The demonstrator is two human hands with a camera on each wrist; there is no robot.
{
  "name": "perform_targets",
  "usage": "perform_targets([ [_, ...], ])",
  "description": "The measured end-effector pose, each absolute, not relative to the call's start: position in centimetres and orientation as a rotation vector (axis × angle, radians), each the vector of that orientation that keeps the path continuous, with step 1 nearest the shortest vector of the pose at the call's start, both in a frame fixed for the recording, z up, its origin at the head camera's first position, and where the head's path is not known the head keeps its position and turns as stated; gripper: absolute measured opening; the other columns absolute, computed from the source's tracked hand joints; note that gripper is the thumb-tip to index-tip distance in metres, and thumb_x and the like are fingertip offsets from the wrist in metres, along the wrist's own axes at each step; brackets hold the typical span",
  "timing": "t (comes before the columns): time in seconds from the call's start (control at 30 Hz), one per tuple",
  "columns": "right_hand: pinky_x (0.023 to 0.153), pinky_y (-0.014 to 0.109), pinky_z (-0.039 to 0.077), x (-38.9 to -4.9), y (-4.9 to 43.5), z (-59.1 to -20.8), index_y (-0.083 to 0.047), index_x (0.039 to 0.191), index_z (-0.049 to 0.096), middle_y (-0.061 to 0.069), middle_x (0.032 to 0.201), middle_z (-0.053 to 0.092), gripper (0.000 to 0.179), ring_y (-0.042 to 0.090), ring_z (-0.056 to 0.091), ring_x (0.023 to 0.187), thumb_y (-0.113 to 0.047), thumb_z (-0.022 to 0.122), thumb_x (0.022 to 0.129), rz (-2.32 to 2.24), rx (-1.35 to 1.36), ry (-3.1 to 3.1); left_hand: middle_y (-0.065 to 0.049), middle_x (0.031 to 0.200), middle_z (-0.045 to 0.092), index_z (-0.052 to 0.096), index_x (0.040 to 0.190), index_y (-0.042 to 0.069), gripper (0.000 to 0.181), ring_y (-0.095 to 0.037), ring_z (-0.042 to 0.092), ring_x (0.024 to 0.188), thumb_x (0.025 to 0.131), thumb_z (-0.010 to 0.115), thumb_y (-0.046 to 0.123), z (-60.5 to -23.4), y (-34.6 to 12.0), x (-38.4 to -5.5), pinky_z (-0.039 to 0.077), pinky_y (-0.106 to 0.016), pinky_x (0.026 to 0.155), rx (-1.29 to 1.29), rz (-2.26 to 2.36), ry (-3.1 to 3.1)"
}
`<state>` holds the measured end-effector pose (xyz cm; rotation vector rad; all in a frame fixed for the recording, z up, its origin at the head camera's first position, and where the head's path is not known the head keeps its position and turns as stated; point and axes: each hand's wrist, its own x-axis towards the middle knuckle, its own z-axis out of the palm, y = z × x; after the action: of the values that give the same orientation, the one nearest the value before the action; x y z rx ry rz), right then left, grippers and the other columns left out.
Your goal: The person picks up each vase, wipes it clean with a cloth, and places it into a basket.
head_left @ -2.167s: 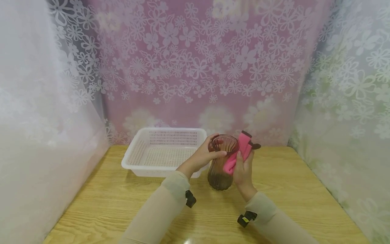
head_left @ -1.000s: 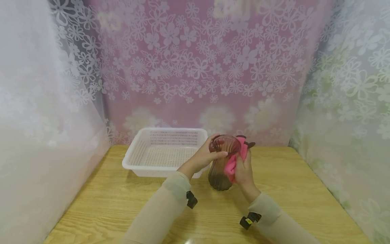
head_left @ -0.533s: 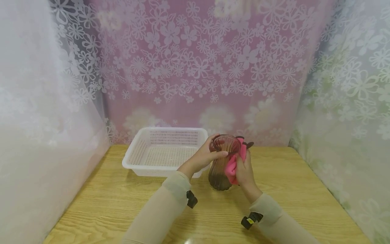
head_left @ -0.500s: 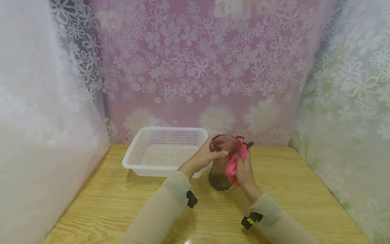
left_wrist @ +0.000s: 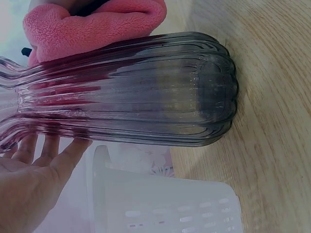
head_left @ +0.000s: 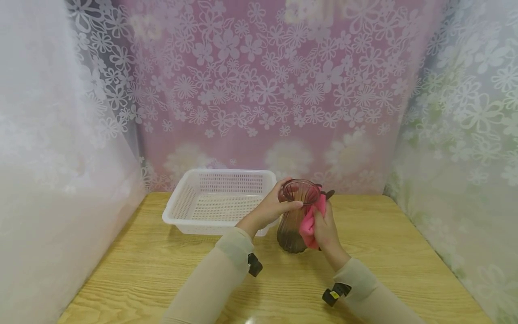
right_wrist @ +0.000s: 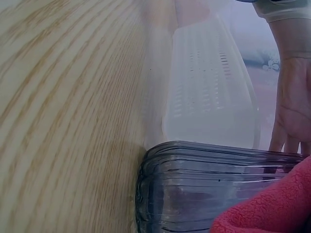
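Note:
A ribbed, smoky purple glass vase [head_left: 292,234] with a flared mouth stands with its base at the wooden table. My left hand [head_left: 267,210] holds it near the neck, the thumb across the front just below the rim. In the left wrist view, fingers of that hand [left_wrist: 34,189] lie along the glass. My right hand [head_left: 327,227] grips a folded pink cloth [head_left: 308,227] with dark trim and presses it to the vase's right side. Fluffy pile shows on the cloth [right_wrist: 272,208] in the right wrist view. The right fingers are largely hidden behind the cloth.
A white perforated plastic basket [head_left: 170,220] sits just left of the vase, close to the left forearm. The wooden table [head_left: 384,261] extends to the right and front. Floral curtains [head_left: 263,90] enclose the back and both sides.
My right hand has slid the pink cloth down the vase's right side, and its dark-trimmed end sits lower and further left. The left hand and the vase have hardly moved.

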<state>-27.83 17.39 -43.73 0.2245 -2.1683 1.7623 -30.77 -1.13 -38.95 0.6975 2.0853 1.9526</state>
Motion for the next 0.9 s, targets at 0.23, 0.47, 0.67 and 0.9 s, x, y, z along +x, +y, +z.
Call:
perform_targets([
  [0.23,0.085,0.022,0.038,-28.3,17.7,-44.7,0.005,0.140,0.034,0.020,0.112,0.051,0.037,0.019,0.047,0.098,-0.012,0.038,0.107,1.705,0.203,-2.235,-0.001,0.148,0.048,0.018,0.160,0.027,0.086,-0.020,0.048,0.133,0.093,0.073,0.021,-39.1,-1.1,-30.9,0.043,-0.041,0.106,0.687,1.947,2.093],
  [0.47,0.087,0.028,0.038,-28.3,17.9,-44.8,0.002,0.144,0.031,0.019,0.114,0.049,0.040,0.023,0.046,0.100,-0.014,0.035,0.108,1.687,0.203,-2.294,-0.007,0.148,0.048,0.019,0.160,0.029,0.085,-0.023,0.045,0.136,0.093,0.073,0.024,-38.9,-1.2,-30.7,0.040,-0.045,0.108,0.671,1.938,2.101],
  [0.67,0.089,0.029,0.037,-28.7,18.1,-45.1,0.004,0.142,0.032,0.020,0.117,0.048,0.039,0.025,0.046,0.103,-0.014,0.035,0.108,1.684,0.186,-2.335,-0.008,0.151,0.046,0.017,0.160,0.026,0.086,-0.027,0.045,0.137,0.094,0.071,0.021,-39.1,-1.2,-30.9,0.041,-0.044,0.107,0.692,1.945,2.085],
  [0.9,0.089,0.029,0.036,-28.8,18.4,-45.3,0.004,0.142,0.032,0.018,0.114,0.048,0.039,0.024,0.045,0.103,-0.012,0.036,0.108,1.680,0.189,-2.358,-0.005,0.151,0.046,0.017,0.160,0.024,0.085,-0.027,0.046,0.136,0.094,0.071,0.020,-39.2,-1.0,-31.0,0.042,-0.042,0.106,0.693,1.952,2.084],
])
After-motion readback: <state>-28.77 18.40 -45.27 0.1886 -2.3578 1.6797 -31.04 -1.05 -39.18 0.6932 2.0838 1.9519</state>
